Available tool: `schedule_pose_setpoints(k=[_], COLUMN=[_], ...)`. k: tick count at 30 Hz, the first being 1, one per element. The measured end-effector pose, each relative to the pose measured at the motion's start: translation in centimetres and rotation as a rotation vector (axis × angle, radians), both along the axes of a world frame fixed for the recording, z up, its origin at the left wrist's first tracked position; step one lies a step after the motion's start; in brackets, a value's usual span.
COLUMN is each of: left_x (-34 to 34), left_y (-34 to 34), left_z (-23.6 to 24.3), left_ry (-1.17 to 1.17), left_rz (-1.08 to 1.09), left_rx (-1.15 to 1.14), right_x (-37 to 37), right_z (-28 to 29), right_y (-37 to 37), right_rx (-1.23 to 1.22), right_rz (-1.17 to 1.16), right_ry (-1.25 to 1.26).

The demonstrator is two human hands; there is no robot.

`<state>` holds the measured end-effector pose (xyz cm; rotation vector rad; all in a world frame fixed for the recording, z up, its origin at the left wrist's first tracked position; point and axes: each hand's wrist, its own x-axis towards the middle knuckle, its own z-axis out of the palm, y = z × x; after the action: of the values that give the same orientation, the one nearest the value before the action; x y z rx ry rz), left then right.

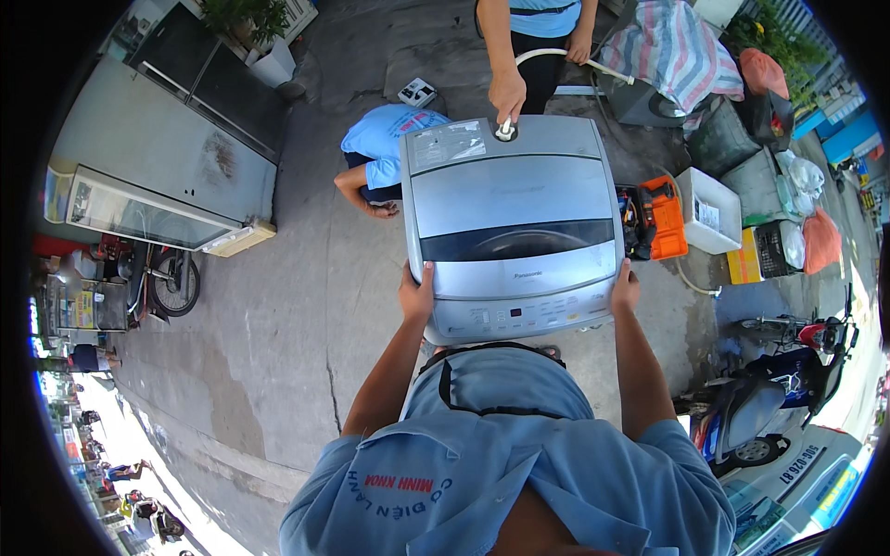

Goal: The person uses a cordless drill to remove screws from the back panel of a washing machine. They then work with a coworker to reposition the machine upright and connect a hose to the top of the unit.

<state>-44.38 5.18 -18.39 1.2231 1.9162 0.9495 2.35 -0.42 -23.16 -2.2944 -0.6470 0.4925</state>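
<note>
A grey top-loading washing machine (512, 199) stands right in front of me, its lid down and its control panel on my side. My left hand (416, 293) grips its left edge, thumb on top and fingers wrapped round the side. On the opposite edge my right hand (626, 288) holds on in the same way. At the far side a standing co-worker's hand (506, 93) holds the end of a pale hose (547, 52) at the round inlet (505, 132) on the machine's back. The co-worker's other hand holds the hose further along.
Another person in a blue shirt (385, 139) crouches against the machine's left side. An open orange toolbox (666, 219) and a white foam box (712, 211) stand close on the right. Fridges (176, 157) are at the left, a parked motorbike (756, 417) at the right.
</note>
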Motion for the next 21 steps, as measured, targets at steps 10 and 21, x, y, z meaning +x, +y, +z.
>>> schedule_pose_setpoints(k=[10,21], left_x=[-0.2,-0.2], left_y=[0.2,0.3], left_z=[-0.2,-0.1], left_ry=[-0.024,-0.049], left_rz=[-0.008,-0.038], left_rx=[0.019,0.043], right_x=[0.0,-0.4], right_z=[0.2,1.1], right_y=[0.1,-0.1], right_rx=[-0.026,-0.064], right_rz=[0.026,-0.003], right_ry=[-0.012,0.040])
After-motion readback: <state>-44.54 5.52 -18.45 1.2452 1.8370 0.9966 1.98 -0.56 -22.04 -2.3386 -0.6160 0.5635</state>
